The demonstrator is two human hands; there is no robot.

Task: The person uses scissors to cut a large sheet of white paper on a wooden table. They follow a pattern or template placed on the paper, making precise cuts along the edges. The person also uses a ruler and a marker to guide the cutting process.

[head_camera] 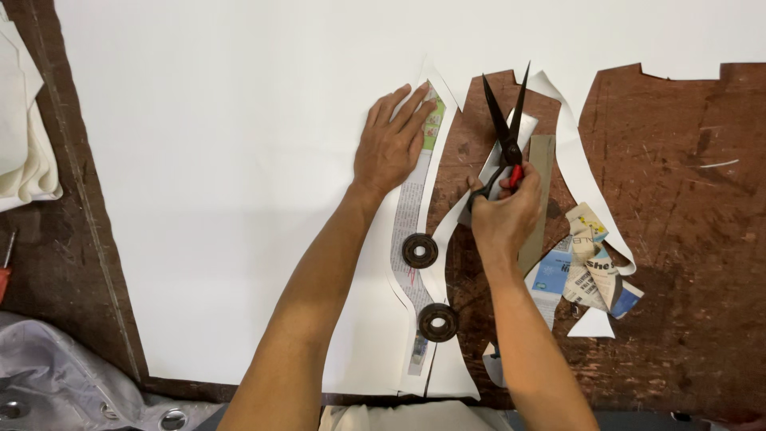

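Crumpled newsprint scraps (594, 267), printed in blue, tan and white, lie on the scarred brown wooden table (686, 207) just right of the right hand (504, 214). That hand's fingers curl through the handles of black tailor's shears (506, 136), blades parted and pointing away. The left hand (391, 144) lies flat, fingers slightly spread, on a curved newspaper pattern strip (408, 215) lying along the white fabric's (239, 175) cut edge, weighted by two dark metal rings (420, 251)
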